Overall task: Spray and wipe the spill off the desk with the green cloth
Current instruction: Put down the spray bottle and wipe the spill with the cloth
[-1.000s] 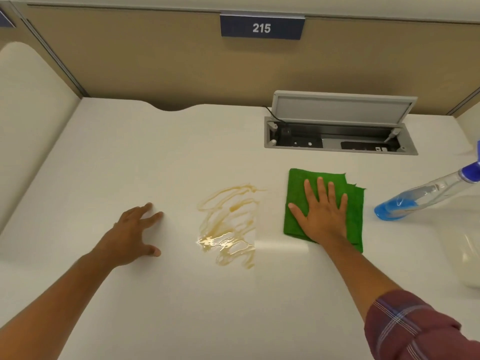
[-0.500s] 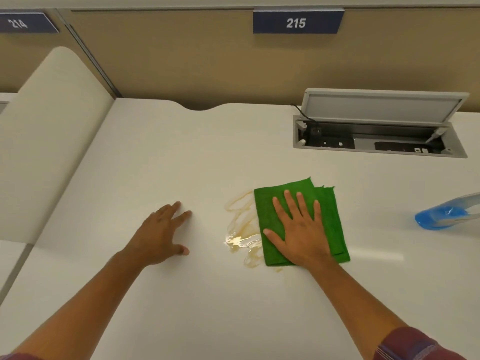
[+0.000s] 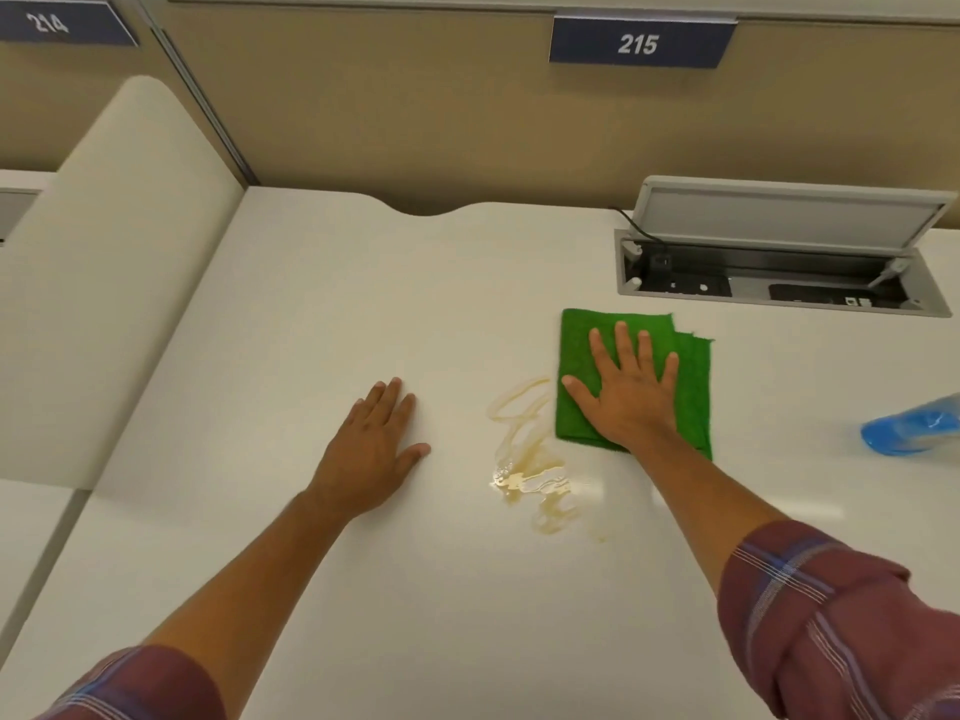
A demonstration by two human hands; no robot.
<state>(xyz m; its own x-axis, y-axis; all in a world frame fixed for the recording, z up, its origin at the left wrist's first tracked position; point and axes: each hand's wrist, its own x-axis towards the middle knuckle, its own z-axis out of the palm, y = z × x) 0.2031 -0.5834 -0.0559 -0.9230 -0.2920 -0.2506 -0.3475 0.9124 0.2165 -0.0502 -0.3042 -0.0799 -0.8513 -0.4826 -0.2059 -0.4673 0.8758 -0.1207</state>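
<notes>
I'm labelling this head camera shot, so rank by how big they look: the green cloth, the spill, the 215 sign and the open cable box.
1. Open cable box, lid included.
2. Green cloth, partly hidden by the right hand.
3. Spill and 215 sign: too alike to rank, and the sign is farther off.

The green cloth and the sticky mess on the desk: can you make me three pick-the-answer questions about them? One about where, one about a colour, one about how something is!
1. Where is the green cloth?
A. right of the spill
B. left of the spill
C. inside the cable box

2. What colour is the liquid in the spray bottle?
A. red
B. blue
C. yellow

3. How is the lid of the cable box?
A. shut
C. propped open
B. missing

Answers:
1 A: the cloth lies under the right hand, its left edge at the spill's right side.
2 B: blue shows in the bottle at the right edge.
3 C: the lid tilts up, showing sockets.
</notes>
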